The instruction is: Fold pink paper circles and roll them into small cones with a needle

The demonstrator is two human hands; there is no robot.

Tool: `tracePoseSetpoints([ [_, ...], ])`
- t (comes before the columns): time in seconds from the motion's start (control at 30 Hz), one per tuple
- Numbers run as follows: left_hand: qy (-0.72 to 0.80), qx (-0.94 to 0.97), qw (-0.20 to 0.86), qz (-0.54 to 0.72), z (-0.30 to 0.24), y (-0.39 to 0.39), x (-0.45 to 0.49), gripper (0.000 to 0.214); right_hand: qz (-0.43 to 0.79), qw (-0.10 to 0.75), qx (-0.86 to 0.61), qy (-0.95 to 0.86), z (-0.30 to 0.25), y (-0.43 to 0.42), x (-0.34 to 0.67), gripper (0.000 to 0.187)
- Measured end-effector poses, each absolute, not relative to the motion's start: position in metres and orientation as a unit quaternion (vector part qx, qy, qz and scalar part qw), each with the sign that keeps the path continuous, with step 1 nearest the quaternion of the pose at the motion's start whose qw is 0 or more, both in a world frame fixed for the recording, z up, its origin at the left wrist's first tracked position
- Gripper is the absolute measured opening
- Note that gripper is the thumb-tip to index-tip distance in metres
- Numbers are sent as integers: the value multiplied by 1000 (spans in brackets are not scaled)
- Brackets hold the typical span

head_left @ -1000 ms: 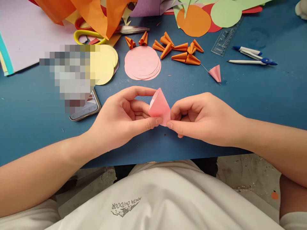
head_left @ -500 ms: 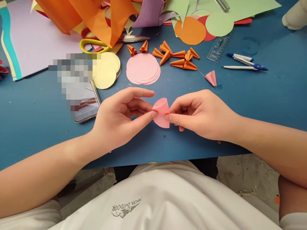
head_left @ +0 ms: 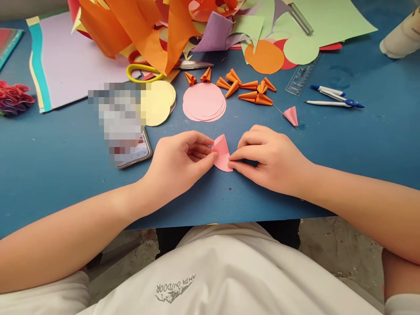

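A blue table (head_left: pixel 361 144) is filling the head view, with paper scraps (head_left: pixel 121 26) heaping along its far edge. Toward the middle of the near edge, you are holding a curled pink paper piece (head_left: pixel 223 157). Your left hand (head_left: pixel 180 162) is pinching its left side between thumb and fingers; your right hand (head_left: pixel 274 159) is pinching its lower right corner. Beyond it, pink circles (head_left: pixel 203 100) are lying stacked, orange cones (head_left: pixel 247 96) sitting nearer the far edge.
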State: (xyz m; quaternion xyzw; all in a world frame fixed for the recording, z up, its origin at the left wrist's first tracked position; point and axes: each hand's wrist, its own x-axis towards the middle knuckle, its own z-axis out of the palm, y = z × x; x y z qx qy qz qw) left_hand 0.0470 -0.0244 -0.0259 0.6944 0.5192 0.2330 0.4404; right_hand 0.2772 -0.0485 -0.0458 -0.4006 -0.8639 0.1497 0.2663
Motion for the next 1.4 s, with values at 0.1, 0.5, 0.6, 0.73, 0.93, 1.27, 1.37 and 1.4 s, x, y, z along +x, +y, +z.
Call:
tracePoseSetpoints([
  [0.1, 504, 752, 364, 220, -25, -26, 46, 15, 149, 254, -382, -876, -47, -46, 277, 18],
  [0.5, 424, 834, 289, 204, -29, -20, 40, 16, 171, 224, -415, -865, -46, -45, 276, 14],
  [0.6, 367, 880, 236, 186, -31, -21, 38, 15, 173, 201, -406, -875, -43, -45, 277, 18],
  [0.73, 330, 905, 204, 172, -33, -20, 38, 29, 182, 158, -379, -893, -39, -43, 282, 17],
  [0.93, 334, 907, 202, 158, -33, -19, 39, 27, 135, 141, -314, -929, -37, -49, 284, 18],
  [1.27, 303, 918, 181, 183, -39, -18, 36, 24, 140, 198, -285, -927, -40, -48, 288, 20],
  [1.37, 294, 920, 183, 183, -39, -18, 36, 24, 159, 206, -325, -909, -44, -40, 290, 22],
  [1.4, 292, 921, 184, 183, -39, -18, 36, 24, 165, 206, -335, -904, -45, -38, 289, 23],
])
